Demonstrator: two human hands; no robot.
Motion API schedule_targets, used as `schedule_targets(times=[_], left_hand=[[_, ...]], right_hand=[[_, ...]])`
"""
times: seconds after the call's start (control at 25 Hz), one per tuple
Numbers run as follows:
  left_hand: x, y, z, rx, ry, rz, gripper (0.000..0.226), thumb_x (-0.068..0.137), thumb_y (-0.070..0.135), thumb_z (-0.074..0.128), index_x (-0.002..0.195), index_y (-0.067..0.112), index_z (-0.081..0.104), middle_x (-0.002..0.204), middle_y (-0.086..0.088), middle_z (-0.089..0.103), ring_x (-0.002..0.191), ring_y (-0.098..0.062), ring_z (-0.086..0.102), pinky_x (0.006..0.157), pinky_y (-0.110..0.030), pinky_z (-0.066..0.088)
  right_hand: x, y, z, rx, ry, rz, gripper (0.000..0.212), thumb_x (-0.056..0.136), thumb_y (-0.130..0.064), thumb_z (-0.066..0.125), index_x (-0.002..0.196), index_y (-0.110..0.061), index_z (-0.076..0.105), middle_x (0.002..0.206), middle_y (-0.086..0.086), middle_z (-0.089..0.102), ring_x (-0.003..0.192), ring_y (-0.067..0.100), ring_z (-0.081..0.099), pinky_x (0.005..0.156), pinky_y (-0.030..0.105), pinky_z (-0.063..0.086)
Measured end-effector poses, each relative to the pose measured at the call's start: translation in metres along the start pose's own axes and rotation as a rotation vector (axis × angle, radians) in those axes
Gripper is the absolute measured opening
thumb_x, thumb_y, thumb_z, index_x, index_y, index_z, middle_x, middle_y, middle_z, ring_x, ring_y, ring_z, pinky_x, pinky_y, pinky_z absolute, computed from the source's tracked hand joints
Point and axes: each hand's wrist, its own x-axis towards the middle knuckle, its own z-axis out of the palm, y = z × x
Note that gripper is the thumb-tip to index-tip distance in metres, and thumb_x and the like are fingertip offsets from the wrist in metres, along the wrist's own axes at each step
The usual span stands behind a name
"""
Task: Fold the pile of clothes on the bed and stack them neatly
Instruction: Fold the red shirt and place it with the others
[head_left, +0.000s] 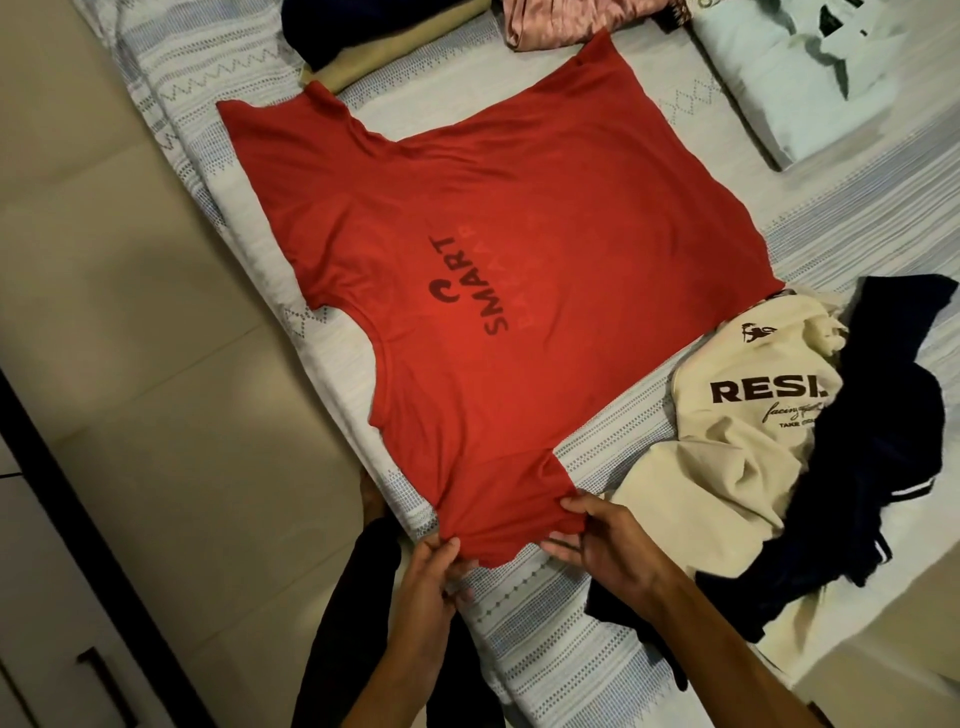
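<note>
A red T-shirt (519, 249) with dark "SMART" lettering lies spread flat on the bed, neck toward the bed's left edge. Its near sleeve is bunched at the bed's front edge. My left hand (431, 577) pinches that sleeve's left corner. My right hand (602, 540) grips the sleeve's right side, fingers curled over the cloth. To the right lies an unfolded pile: a cream shirt (727, 447) with "RESI" print tangled with dark navy garments (893, 415).
Folded clothes sit at the far side: a dark and tan stack (353, 36), a pink item (550, 26) and a pale green folded shirt (810, 73). The patterned bedsheet (545, 649) shows near me. Beige floor (130, 364) lies left of the bed.
</note>
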Motion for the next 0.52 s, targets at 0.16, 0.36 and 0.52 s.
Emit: schedule_targets(times=[0.16, 0.36, 0.52], left_hand=[[0.005, -0.003, 0.011, 0.082, 0.065, -0.014, 0.021, 0.103, 0.029, 0.062, 0.122, 0.019, 0.061, 0.081, -0.008, 0.072, 0.065, -0.018, 0.066, 0.058, -0.032, 0.050], [-0.003, -0.008, 0.018, 0.457, -0.021, 0.092, 0.022, 0.086, 0.036, 0.084, 0.103, 0.027, 0.073, 0.089, -0.004, 0.079, 0.070, -0.015, 0.072, 0.062, -0.023, 0.055], [-0.005, -0.021, 0.008, 0.536, -0.106, 0.058, 0.034, 0.067, 0.048, 0.089, 0.088, 0.022, 0.082, 0.077, -0.006, 0.077, 0.062, -0.014, 0.067, 0.055, -0.027, 0.051]], right_hand=[[0.001, 0.017, 0.008, -0.200, 0.181, -0.066, 0.041, 0.087, -0.018, 0.082, 0.115, 0.004, 0.062, 0.089, 0.021, 0.072, 0.072, 0.032, 0.069, 0.064, 0.041, 0.063], [-0.001, 0.024, 0.002, -0.331, 0.254, -0.099, 0.038, 0.084, -0.023, 0.082, 0.107, 0.005, 0.071, 0.071, 0.019, 0.069, 0.065, 0.031, 0.070, 0.065, 0.037, 0.057], [-0.005, 0.016, -0.008, -0.471, 0.315, -0.016, 0.037, 0.078, -0.019, 0.089, 0.102, 0.005, 0.073, 0.074, 0.017, 0.073, 0.058, 0.021, 0.065, 0.055, 0.030, 0.057]])
